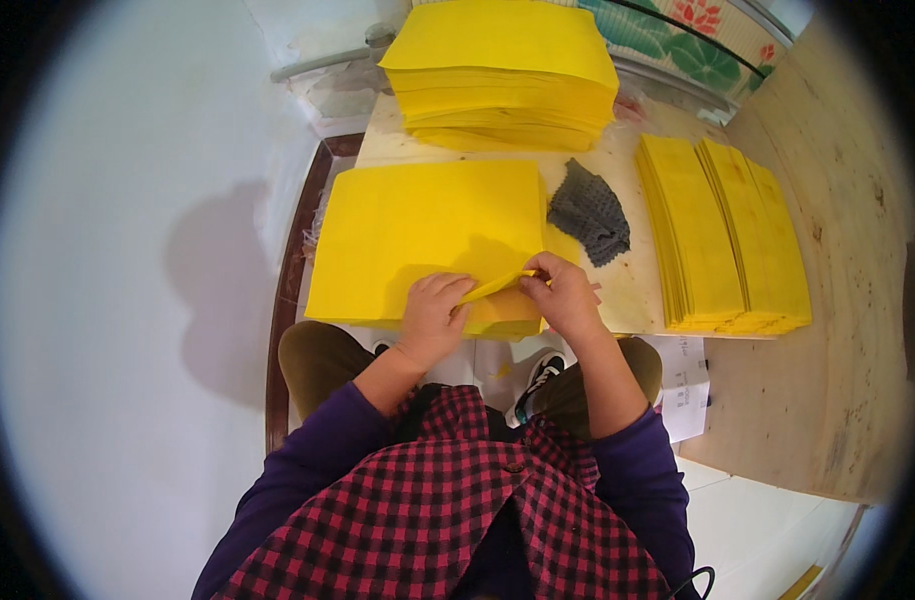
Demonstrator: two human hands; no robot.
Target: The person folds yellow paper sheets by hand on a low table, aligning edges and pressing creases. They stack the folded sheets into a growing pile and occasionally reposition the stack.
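Both hands are at the near edge of a flat stack of yellow sheets (428,215), on the side closest to me. A narrow folded part of a yellow sheet (498,287) rises between them. My left hand (436,315) has its fingers closed at the left end of this fold, its palm over the stack's edge. At the fold's right end, my right hand (563,295) pinches it between thumb and fingers, near the stack's right corner. How many layers the fingers hold is hidden. A crumpled dark grey knitted cloth (590,212) lies just beyond my right hand.
A taller yellow stack (498,95) stands at the back of the pale wooden table (633,290). Two piles of narrow folded yellow pieces (693,235) lie at the right, beside an upright wooden panel (828,220). A white wall (128,300) is on the left. My knees are under the near edge.
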